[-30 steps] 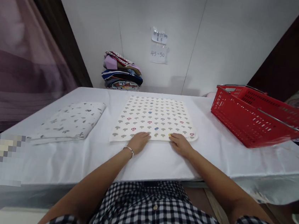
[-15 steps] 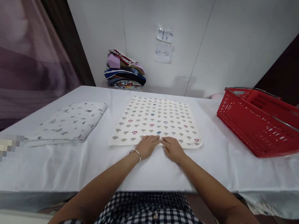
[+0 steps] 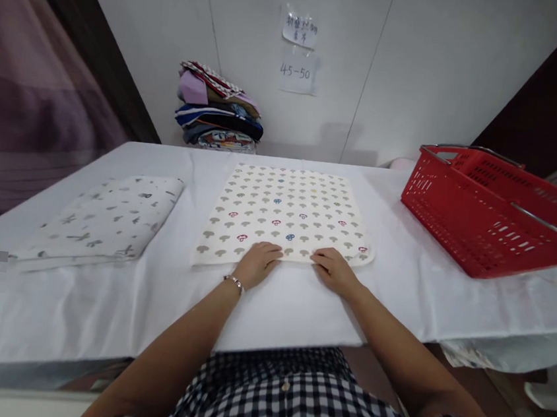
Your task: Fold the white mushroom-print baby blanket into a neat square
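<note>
At the tabletop's (image 3: 298, 303) near edge, the left hand (image 3: 257, 264) and right hand (image 3: 335, 271) press flat, fingers spread, on the mushroom-print cloth's (image 3: 286, 209) near hem, which looks light, limp, best pinched at corners.

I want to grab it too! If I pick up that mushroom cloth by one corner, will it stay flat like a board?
Probably not. The mushroom cloth lies thin and flat on the table, so it would likely droop. It looks light. Under the left hand and right hand it may slide.

Head camera looks forward and down, close over the table (image 3: 298, 303).
</note>
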A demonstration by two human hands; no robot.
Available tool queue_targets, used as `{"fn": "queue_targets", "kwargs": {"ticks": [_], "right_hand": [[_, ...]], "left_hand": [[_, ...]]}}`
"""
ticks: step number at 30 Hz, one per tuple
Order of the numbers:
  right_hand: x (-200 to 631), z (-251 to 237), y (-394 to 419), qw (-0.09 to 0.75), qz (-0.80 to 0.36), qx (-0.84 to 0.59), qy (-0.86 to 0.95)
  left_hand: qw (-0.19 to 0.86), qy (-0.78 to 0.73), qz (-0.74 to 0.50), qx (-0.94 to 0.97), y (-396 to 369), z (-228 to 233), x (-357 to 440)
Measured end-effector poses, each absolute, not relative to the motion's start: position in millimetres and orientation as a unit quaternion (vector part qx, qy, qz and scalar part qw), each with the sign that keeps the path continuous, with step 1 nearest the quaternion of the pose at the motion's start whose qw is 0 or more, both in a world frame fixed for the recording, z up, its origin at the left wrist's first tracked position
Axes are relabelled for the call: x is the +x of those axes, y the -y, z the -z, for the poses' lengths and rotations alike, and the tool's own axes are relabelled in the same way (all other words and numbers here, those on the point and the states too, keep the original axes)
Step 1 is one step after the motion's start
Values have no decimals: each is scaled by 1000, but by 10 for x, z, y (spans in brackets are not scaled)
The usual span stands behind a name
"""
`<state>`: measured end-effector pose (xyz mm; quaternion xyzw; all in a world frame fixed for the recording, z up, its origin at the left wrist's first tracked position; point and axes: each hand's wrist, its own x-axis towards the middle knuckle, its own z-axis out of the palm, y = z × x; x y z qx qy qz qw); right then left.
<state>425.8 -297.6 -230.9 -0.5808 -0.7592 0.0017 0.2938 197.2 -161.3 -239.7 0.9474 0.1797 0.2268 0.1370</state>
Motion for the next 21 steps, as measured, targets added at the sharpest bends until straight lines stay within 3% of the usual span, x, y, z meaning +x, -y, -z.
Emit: {"fn": "queue_targets", "kwargs": {"ticks": [8, 21], "right_hand": [[4260, 2372, 2943, 285, 21, -593, 753], [4221, 2399, 2893, 276, 79, -618, 732]], "left_hand": [[154, -197, -253, 935, 1629, 2360, 1897], [75, -236, -256, 934, 1682, 2339, 1940]]}}
